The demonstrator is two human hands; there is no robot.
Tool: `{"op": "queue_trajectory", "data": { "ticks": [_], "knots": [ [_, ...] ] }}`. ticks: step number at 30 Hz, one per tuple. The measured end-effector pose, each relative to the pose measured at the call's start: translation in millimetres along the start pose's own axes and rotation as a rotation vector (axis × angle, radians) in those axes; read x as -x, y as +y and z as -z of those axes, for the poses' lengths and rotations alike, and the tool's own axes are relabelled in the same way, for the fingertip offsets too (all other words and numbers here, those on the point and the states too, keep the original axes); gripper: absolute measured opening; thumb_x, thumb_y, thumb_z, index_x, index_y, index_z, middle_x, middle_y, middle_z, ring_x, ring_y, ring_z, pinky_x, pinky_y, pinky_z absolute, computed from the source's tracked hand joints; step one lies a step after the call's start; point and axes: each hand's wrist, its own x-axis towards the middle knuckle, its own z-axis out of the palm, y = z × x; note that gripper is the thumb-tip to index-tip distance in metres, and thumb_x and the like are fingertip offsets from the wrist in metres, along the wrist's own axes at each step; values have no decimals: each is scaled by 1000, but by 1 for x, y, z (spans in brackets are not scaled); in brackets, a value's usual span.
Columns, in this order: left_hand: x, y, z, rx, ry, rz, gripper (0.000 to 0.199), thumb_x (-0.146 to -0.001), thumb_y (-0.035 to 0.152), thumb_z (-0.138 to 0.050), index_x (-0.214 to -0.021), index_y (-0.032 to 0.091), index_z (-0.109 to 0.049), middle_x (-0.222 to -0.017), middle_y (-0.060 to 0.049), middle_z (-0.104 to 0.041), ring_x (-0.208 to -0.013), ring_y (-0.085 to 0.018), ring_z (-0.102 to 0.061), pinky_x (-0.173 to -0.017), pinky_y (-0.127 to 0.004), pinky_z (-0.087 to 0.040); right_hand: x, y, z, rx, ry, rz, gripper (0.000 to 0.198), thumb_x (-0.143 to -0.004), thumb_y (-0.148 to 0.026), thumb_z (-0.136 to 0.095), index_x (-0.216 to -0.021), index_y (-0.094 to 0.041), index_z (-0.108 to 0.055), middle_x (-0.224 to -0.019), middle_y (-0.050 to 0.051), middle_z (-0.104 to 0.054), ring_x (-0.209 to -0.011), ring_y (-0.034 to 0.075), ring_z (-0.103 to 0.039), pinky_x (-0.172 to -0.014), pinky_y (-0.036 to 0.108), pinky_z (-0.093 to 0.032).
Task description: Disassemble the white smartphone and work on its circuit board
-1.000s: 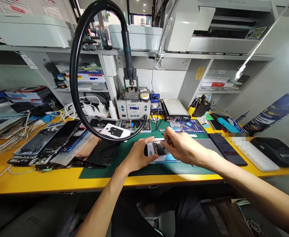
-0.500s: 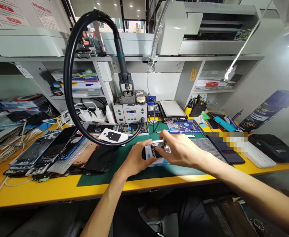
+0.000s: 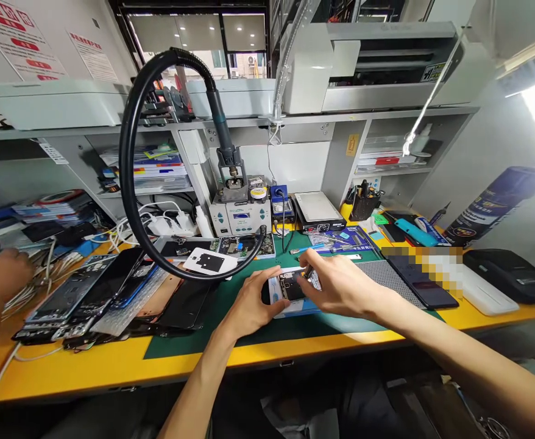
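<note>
On the green mat (image 3: 194,341) of the desk (image 3: 80,366), an opened phone (image 3: 289,286) is lying over a blue-and-white base (image 3: 297,308), between the person's two hands. The newest change is at the far left: a co-worker's hand (image 3: 11,274) is now coming into view over the white cables (image 3: 48,265). It is staying well apart from the phone, so in my judgement the close work is not being disturbed. The person's own hands are keeping almost the same place as half a second ago.

The left hand (image 3: 251,302) is gripping the phone's near-left end, fingers bending over the far side and thumb pressing at the near side. The right hand (image 3: 338,283) is arching above the other end, its fingers pinching a slim dark tool (image 3: 309,270); which tool exactly, I cannot tell. Both forearms are reaching inward from below.
</note>
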Motion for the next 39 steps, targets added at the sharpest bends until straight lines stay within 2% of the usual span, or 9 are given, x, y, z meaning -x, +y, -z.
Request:
{"op": "queue_trajectory", "data": {
  "ticks": [5,9,13,17,21,26,30,35,39],
  "knots": [
    [0,2,1,-5,-1,13,67,-81,46,-75,-142,31,-49,-143,-7,-57,-133,-28,-52,-113,-48,-40,-2,4,-3,-31,1,25,21,-85,-18,-52,-105,-21,-46,-60,-5,-55,-47,15,-45,-51,28,-17],
    [0,4,1,-1,2,16,67,-82,47,-74,-142,30,-49,-143,-8,-57,-134,-29,-52,-114,-48,-39,-3,4,-5,-36,48,-37,15,-92,-28,-50,-105,-20,-46,-59,-4,-56,-47,16,-47,-51,29,-17],
    [0,4,2,1,8,14,67,-81,46,-75,-141,30,-50,-142,-9,-57,-132,-29,-54,-113,-48,-41,0,2,-7,-58,45,-16,22,-85,-21,-54,-106,-22,-46,-60,-4,-57,-49,16,-50,-51,28,-19],
    [-1,6,3,-10,-8,9,64,-82,43,-74,-141,31,-50,-141,-9,-57,-131,-29,-53,-112,-48,-41,2,-1,-8,-56,76,-91,16,-92,-28,-50,-106,-21,-47,-59,-4,-58,-48,17,-51,-50,29,-18],
    [-1,9,3,-12,-16,-2,63,-82,38,-74,-140,31,-50,-140,-8,-57,-132,-28,-53,-113,-47,-40,4,-4,-4,-70,33,-17,26,-85,-21,-53,-110,-21,-46,-57,-6,-55,-48,16,-49,-51,28,-20],
    [-1,11,4,-22,-25,11,60,-83,37,-73,-139,32,-52,-138,-9,-58,-130,-28,-54,-111,-48,-42,3,-4,-4,-67,54,-109,19,-94,-29,-48,-110,-19,-48,-62,-2,-60,-49,16,-50,-50,29,-18],
    [-3,13,5,-23,-27,4,59,-82,38,-74,-138,31,-53,-136,-9,-59,-128,-29,-55,-111,-49,-42,4,0,-5,-207,67,-87,26,-84,-16,-50,-109,-20,-47,-62,-4,-57,-51,16,-50,-51,27,-21],
    [-3,12,5,-22,-20,-28,57,-82,32,-73,-136,29,-56,-136,-8,-60,-127,-28,-56,-110,-46,-44,7,10,-7,-472,124,-178,22,-81,-16,-52,-101,-23,-45,-62,-5,-58,-53,15,-53,-51,25,-28],
    [-5,13,5,-30,5,-73,53,-81,28,-74,-132,27,-59,-139,-8,-59,-131,-27,-53,-113,-45,-41,8,18,-10,-624,190,-267,20,-79,-17,-54,-95,-25,-44,-56,-9,-51,-50,15,-51,-50,24,-31]
  ]
}}
